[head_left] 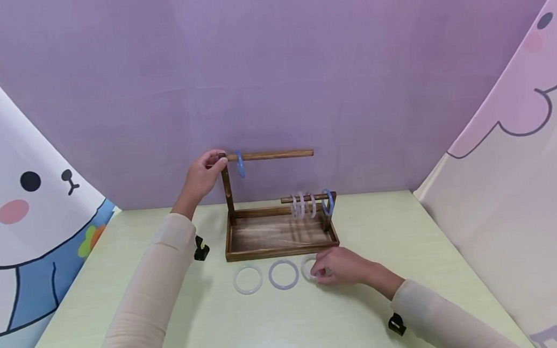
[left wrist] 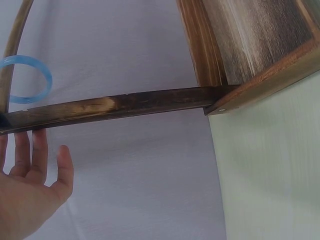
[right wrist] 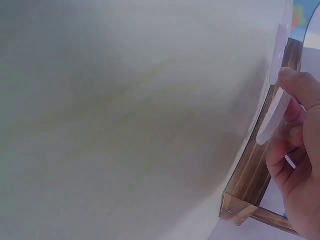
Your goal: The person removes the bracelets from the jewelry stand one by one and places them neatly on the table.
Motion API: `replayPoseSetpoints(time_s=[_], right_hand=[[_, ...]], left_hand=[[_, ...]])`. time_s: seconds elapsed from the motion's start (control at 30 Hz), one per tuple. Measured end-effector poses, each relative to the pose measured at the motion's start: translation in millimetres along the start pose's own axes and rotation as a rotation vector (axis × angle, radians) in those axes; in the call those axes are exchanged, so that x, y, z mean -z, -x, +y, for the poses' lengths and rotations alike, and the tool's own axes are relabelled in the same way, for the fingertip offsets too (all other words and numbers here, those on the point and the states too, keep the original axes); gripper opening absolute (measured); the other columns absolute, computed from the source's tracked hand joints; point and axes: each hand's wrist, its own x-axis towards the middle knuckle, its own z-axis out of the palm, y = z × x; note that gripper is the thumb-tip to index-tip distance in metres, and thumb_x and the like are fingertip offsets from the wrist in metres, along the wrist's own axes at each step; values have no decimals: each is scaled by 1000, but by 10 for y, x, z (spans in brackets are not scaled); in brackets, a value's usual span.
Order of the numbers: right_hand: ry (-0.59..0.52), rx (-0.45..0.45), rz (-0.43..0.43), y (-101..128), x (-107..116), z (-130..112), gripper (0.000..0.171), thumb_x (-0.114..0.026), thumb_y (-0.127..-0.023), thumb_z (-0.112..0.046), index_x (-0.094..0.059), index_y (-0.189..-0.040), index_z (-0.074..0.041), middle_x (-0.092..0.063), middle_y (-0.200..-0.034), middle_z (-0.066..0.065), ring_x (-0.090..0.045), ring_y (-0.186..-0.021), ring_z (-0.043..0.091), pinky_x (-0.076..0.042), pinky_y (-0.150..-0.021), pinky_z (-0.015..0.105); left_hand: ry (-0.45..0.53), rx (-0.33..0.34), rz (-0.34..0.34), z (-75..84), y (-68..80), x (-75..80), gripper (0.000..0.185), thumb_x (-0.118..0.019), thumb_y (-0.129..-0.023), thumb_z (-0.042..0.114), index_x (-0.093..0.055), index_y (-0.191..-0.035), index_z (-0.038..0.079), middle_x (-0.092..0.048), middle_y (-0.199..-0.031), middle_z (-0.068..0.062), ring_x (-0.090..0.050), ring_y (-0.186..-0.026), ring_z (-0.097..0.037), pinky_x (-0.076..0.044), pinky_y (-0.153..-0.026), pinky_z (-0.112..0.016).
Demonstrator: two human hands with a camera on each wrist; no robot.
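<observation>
A brown wooden rack (head_left: 284, 252) with a tray base carries an upper bar (head_left: 277, 154) and a lower bar (head_left: 287, 200). My left hand (head_left: 202, 175) grips the top of its tall left post, thumb in front; in the left wrist view the little finger stands free of the post (left wrist: 115, 106). Beside that hand, a blue bangle (head_left: 240, 165) hangs on the upper bar. In front of the tray my right hand (head_left: 344, 266) pinches a whitish bangle (right wrist: 274, 120), which tilts up in the right wrist view. Left of it lie a lavender bangle (head_left: 271, 283) and a whitish bangle (head_left: 236, 287).
On the lower bar hang several pale bangles (head_left: 302, 206) and a blue bangle (head_left: 330, 202) near the short right post (head_left: 327, 222). The rack stands at the back of the pale table (head_left: 280, 330), before a purple backdrop (head_left: 270, 61). Printed cartoon panels flank both sides.
</observation>
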Motion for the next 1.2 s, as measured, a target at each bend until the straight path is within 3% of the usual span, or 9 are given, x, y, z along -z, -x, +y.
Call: replayPoseSetpoints(time_s=[0.27,0.57,1.2], right_hand=[[-12,-14,-72,1,-36,7,6,-78,-89,-19,-73,-88,-23,-64,-78,-14,-53,-70,-6,-40,-64,8],[-50,-2,-104,1,-29,26,8,-81,-88,-24,-75,-92,-22,-65,-79,-13,-55,-71,-5,-41,-65,8],[-142,-120,-160,-31,32,19,20,-85,-82,-24,-78,-99,-18,-68,-78,-11,-58,-72,-2,-47,-67,14]], left_hand=[[3,4,-3,23,12,-7,47,-54,-104,46,-55,-141,16,-55,-146,-17,-53,-133,-33,-47,-105,-52],[0,1,5,15,17,-5,48,-55,-104,46,-55,-141,17,-55,-145,-17,-52,-132,-33,-46,-107,-53],[-2,12,3,20,7,-33,48,-54,-104,46,-54,-142,16,-55,-145,-17,-52,-131,-33,-46,-107,-53]])
